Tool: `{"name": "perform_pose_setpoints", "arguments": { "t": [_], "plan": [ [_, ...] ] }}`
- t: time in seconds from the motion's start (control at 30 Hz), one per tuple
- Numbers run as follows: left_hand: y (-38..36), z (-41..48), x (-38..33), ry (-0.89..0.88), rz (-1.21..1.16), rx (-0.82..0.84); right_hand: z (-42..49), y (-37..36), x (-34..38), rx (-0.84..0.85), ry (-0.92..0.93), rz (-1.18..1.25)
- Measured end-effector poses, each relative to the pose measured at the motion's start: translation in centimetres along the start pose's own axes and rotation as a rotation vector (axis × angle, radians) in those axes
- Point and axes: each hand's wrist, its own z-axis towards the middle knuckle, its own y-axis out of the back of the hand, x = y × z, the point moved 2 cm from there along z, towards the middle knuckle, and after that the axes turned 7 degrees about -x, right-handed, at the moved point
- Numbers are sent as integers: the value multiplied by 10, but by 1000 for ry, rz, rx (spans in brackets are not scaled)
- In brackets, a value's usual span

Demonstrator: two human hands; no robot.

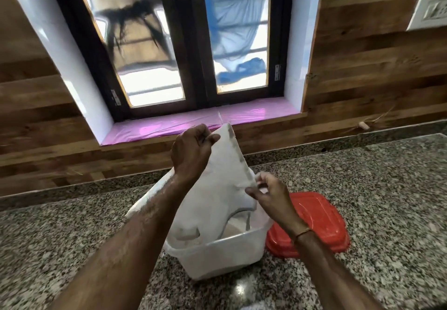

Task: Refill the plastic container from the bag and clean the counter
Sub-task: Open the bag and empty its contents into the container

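A white bag [217, 188] hangs upside down over a translucent plastic container [222, 254] on the speckled granite counter [72, 249]. The bag's open end dips into the container, where white powder shows. My left hand [191, 152] pinches one upper corner of the bag, held high. My right hand [268, 193] pinches the lower corner of the same edge, just above the container's right side. The container's red lid [321, 222] lies flat on the counter to the right, touching the container.
A wood-panelled wall [362, 80] rises behind the counter, with a dark-framed window [193, 43] above a pink-covered sill [193, 121]. A white switch plate [430, 9] is on the wall at upper right. A small pale object [364, 125] lies by the counter's back edge.
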Motion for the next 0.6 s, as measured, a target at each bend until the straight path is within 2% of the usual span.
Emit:
{"name": "perform_pose_setpoints", "arguments": {
  "t": [0.07, 0.13, 0.2, 0.3, 0.47, 0.53, 0.6],
  "plan": [
    [2, -2, -6, -142, 50, 31, 8, 5, 15, 67, 2, 185],
    [-1, -9, -14, -269, 74, 79, 17, 7, 36, 2, 68, 221],
    [-4, -14, -22, -318, 85, 118, 26, 3, 53, -25, 103, 217],
    [3, -13, -23, -271, 95, 151, 33, -3, 58, -17, 13, 362],
    [31, -19, 17, -176, 155, 269, 37, -5, 45, 42, -206, 734],
    [33, -25, 26, -166, 188, 258, 36, -10, 40, 65, -268, 789],
    [33, -26, 25, -167, 209, 235, 37, -13, 41, 47, -234, 729]
  ]
}}
